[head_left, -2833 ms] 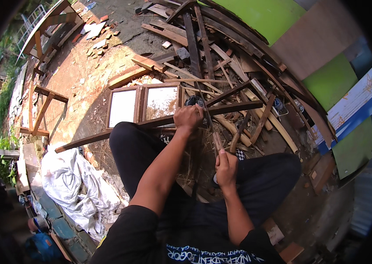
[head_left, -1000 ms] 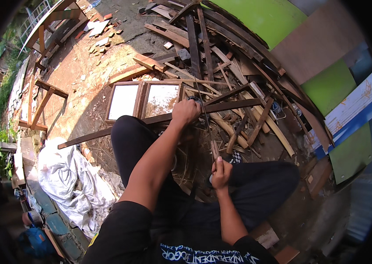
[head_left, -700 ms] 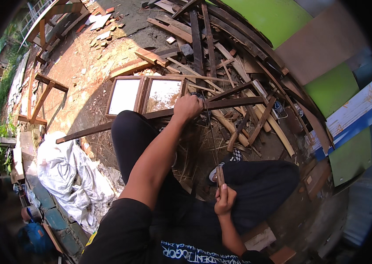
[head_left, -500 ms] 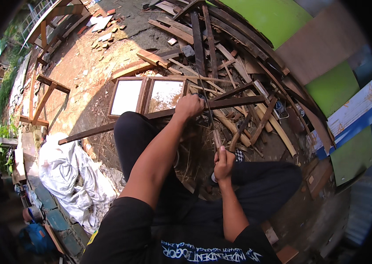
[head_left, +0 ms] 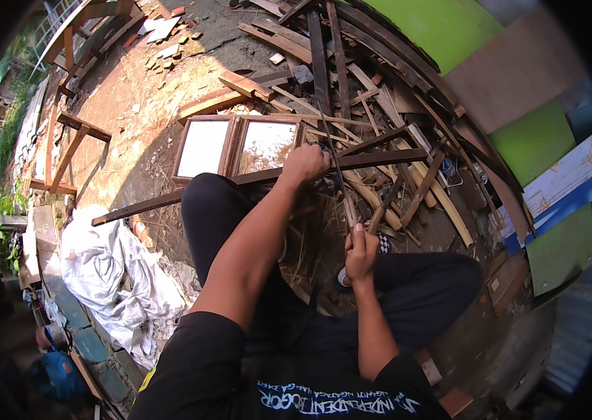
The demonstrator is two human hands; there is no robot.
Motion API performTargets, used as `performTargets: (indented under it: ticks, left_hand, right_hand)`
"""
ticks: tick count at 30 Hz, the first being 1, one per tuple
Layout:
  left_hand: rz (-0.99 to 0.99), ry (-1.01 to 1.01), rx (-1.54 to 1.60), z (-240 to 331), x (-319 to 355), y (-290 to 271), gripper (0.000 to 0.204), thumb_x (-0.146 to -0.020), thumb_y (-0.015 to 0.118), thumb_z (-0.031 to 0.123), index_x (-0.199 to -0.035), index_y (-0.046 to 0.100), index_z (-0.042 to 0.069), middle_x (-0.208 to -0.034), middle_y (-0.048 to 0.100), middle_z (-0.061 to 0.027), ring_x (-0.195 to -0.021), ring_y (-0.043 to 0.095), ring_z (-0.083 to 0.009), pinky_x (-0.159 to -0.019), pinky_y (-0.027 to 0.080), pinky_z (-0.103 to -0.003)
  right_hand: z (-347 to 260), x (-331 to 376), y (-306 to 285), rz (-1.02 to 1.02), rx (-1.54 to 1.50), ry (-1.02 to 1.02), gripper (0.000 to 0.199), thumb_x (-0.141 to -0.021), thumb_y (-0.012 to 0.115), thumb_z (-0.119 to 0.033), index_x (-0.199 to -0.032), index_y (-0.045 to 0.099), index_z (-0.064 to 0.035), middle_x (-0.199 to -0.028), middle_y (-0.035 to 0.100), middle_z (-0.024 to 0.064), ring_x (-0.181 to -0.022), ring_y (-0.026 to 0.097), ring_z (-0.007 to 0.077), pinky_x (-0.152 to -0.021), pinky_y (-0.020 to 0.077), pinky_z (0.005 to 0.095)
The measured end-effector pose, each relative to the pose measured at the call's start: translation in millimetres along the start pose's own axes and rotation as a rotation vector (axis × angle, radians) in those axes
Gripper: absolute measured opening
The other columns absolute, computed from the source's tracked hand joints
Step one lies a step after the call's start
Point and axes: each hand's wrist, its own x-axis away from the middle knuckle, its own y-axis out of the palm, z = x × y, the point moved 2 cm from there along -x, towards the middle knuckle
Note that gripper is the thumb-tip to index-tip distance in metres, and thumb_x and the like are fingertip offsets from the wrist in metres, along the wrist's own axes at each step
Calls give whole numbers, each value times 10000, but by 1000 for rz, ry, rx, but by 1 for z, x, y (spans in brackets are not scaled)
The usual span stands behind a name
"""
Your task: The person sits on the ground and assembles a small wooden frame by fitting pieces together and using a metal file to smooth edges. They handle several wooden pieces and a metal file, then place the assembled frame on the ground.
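My right grip (head_left: pixel 361 253), at four o'clock, is closed on what looks like a wooden-handled saw (head_left: pixel 350 210), its blade (head_left: pixel 330 140) slanting across the dark beam (head_left: pixel 261 176) that runs from nine to two o'clock. My left grip (head_left: pixel 305 164) curls over the beam at twelve, its far side hidden, so I cannot tell whether it clasps it. I judge this a sawing step; the next move calls for a steady beam and straight stroke.
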Motion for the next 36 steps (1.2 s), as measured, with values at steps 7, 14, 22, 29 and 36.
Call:
performTargets:
  ticks: [7, 14, 22, 29, 36]
  left_hand:
    - [-98, -50, 49, 1, -6, -1, 470, -951, 504, 362, -926, 740, -43, -983, 692, -345, -973, 687, -498, -915, 557, -534]
    - [-160, -39, 82, -4, -12, 3, 497, -959, 493, 383, -988, 726, -55, -1036, 680, -358, -1019, 669, -505, -961, 530, -541]
    - [-185, -63, 94, -1, -6, 2, 499, -946, 489, 389, -1029, 727, -42, -1072, 675, -354, -1057, 652, -510, -991, 508, -543]
    - [-166, 3, 65, -18, -13, 16, 495, -955, 488, 382, -1010, 719, -53, -1045, 682, -346, -1024, 658, -518, -962, 518, -556]
    - [-232, 13, 84, -5, -17, 4, 494, -967, 485, 388, -981, 722, -44, -1028, 683, -352, -1018, 659, -524, -954, 527, -549]
  right_hand:
    - [-5, 121, -59, 33, -39, 152, 554, -1089, 388, -289, -593, 456, -53, -514, 420, 4, -435, 347, 74, -444, 247, 265]
    - [-3, 20, -16, -8, 44, 25, 560, -1083, 412, -311, -601, 480, -34, -505, 407, -5, -432, 373, 83, -441, 263, 272]
    - [-12, 101, -54, 8, 40, 164, 523, -1063, 430, -269, -623, 534, -6, -514, 478, 42, -470, 445, 119, -481, 299, 321]
    - [-21, 17, -17, -28, 51, 94, 532, -1061, 427, -256, -598, 486, 0, -512, 450, 66, -468, 460, 167, -498, 314, 365]
    - [-24, 102, -55, 15, 14, 188, 545, -1072, 419, -276, -603, 493, -9, -521, 459, 29, -472, 431, 114, -483, 302, 318]
